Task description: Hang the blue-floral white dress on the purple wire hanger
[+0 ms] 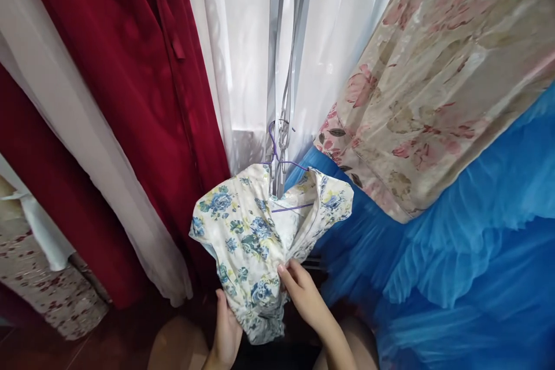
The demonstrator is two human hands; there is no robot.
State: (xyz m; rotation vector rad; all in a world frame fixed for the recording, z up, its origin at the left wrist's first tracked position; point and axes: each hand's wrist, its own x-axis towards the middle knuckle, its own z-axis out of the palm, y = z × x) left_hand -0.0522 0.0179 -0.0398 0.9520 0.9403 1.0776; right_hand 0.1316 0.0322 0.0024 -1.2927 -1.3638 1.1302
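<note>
A white blouse (247, 237) with blue and yellow flowers hangs on a thin purple hanger (299, 164) in front of me. The hanger's hook is up by a metal chain (284, 130). My right hand (301, 292) pinches the blouse's front edge at the bottom of the V neckline, thumb on top. My left hand (228, 326) is at the lower left side of the blouse, its thumb up along the edge and its other fingers hidden behind the cloth. The gathered hem hangs between my hands.
Dark red curtains (130, 104) and white drapes (243, 40) hang at the left and behind. On the right are a floral cloth (416, 104) and blue ruffled tulle (455, 260). A patterned cloth (56, 295) hangs low left above a reddish floor (121, 335).
</note>
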